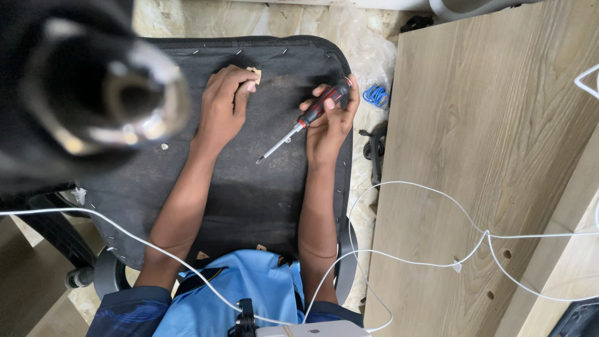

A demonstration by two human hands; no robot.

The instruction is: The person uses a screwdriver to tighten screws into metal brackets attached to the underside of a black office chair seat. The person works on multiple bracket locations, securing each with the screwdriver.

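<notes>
An upturned chair seat, covered in black fabric stapled around its rim, lies in front of me. My left hand rests on the fabric near the seat's far edge, fingers curled beside a small tan patch. My right hand grips a screwdriver by its red and black handle. The metal shaft points down and left, with its tip just above the fabric in the middle of the seat.
A blurred black and metal chair column fills the upper left, close to the camera. A large wooden panel with small drilled holes lies to the right. White cables trail across it. A blue coil and black parts lie between seat and panel.
</notes>
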